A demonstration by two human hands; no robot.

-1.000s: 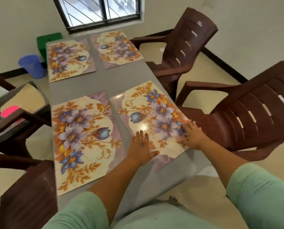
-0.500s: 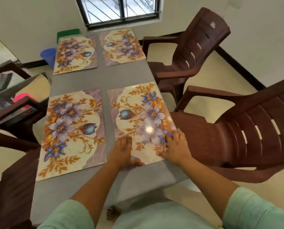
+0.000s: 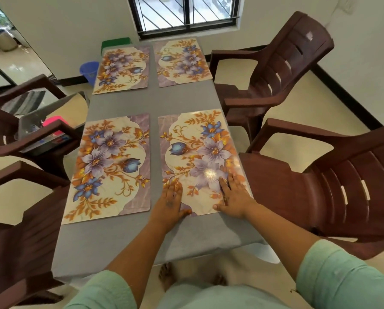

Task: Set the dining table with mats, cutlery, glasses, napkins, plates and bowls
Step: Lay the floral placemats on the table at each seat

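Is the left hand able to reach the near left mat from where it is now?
Probably yes: the left hand lies flat beside the near left mat, with only bare table between.

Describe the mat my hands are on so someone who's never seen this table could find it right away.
Start at the grey table under the window, which has four floral mats in two rows. Take the row farther from the window, on the side by the two brown chairs on the right. That mat is the only one with both hands, left and right, pressed flat on it.
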